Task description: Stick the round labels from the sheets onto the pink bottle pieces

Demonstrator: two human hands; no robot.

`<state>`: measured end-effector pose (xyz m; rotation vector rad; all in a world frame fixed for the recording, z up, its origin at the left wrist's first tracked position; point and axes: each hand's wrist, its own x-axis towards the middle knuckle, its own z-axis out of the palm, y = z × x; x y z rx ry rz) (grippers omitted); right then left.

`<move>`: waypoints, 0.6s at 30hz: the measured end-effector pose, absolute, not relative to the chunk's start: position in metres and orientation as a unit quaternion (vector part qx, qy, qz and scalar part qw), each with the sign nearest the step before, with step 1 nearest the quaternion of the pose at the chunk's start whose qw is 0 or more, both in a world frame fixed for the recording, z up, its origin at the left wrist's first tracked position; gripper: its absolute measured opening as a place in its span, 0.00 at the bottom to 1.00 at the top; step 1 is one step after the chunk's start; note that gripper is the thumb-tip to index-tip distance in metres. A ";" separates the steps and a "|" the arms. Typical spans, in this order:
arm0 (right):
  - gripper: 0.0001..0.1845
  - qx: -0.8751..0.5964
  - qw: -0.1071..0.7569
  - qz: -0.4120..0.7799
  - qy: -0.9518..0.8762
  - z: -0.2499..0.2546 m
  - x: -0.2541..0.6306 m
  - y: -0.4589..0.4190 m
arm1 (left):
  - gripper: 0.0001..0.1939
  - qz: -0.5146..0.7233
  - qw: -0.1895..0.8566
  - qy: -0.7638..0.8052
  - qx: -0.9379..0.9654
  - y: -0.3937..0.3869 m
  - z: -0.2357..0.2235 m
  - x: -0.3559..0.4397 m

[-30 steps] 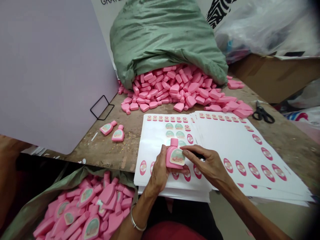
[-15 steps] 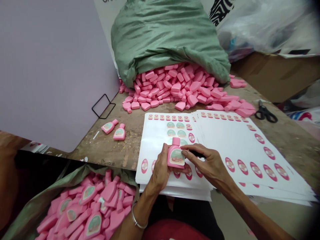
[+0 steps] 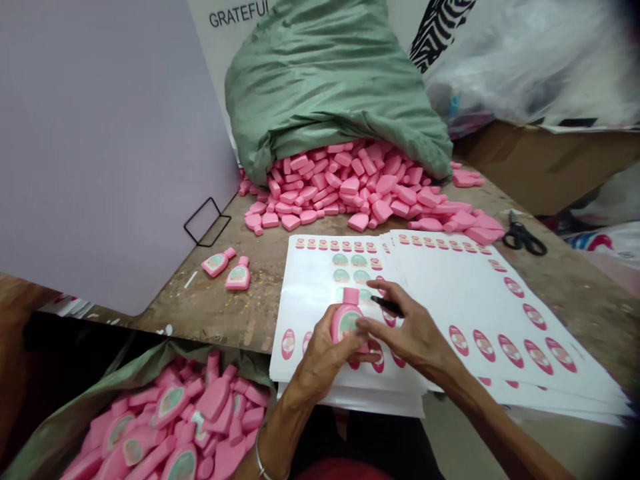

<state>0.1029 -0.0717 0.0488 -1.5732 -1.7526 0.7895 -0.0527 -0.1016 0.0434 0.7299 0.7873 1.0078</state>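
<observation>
My left hand (image 3: 320, 353) grips a pink plastic bottle (image 3: 347, 323), its cap pointing away from me and its green-and-cream label partly covered by fingers. My right hand (image 3: 413, 333) is beside the bottle, its fingertips near the label. Between its fingers is a thin black tool (image 3: 387, 306), perhaps a pen, with its tip hidden. Both hands are above a stack of white sheets (image 3: 310, 300) with pink oval and green round labels. A second fanned stack of label sheets (image 3: 465, 300) lies to the right. Two labelled pink bottles (image 3: 217, 262) (image 3: 239, 275) lie on the table left of the sheets.
A green woven sack (image 3: 325, 87) spills unlabelled pink bottles (image 3: 340, 193) across the worn wooden table (image 3: 215, 313). Black-handled scissors (image 3: 520, 239) lie at right. Labelled bottles (image 3: 175, 407) fill a lined container at lower left. A lilac board (image 3: 100, 147) stands at left.
The bottle has turned slightly in my left hand, and more of its label is covered. My right hand has shifted, with the black tool now higher and further from the bottle's face.
</observation>
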 end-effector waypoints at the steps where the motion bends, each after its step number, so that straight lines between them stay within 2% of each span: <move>1: 0.36 -0.590 0.318 0.357 -0.651 0.049 0.101 -0.070 | 0.20 0.450 0.744 0.358 0.341 -0.103 0.048 -0.053; 3: 0.36 -0.553 0.299 0.465 -0.623 0.050 0.097 -0.067 | 0.21 0.422 0.752 0.356 0.361 -0.106 0.057 -0.054; 5: 0.31 -0.503 0.272 0.552 -0.608 0.051 0.099 -0.061 | 0.22 0.398 0.763 0.350 0.369 -0.110 0.064 -0.059; 7: 0.28 -0.482 0.252 0.576 -0.610 0.050 0.107 -0.048 | 0.22 0.396 0.766 0.353 0.362 -0.114 0.064 -0.068; 10: 0.28 -0.549 0.258 0.465 -0.645 0.047 0.128 -0.008 | 0.21 0.434 0.721 0.420 0.341 -0.111 0.051 -0.093; 13: 0.29 -0.669 0.225 0.233 -0.669 0.041 0.140 0.054 | 0.23 0.475 0.588 0.555 0.347 -0.096 0.031 -0.128; 14: 0.29 -0.693 0.215 0.191 -0.661 0.038 0.140 0.076 | 0.25 0.478 0.528 0.604 0.358 -0.089 0.025 -0.140; 16: 0.29 -0.720 0.198 0.142 -0.650 0.033 0.133 0.114 | 0.25 0.457 0.411 0.688 0.387 -0.074 0.015 -0.162; 18: 0.30 -0.727 0.182 0.123 -0.651 0.027 0.122 0.141 | 0.23 0.406 0.338 0.739 0.418 -0.060 0.009 -0.179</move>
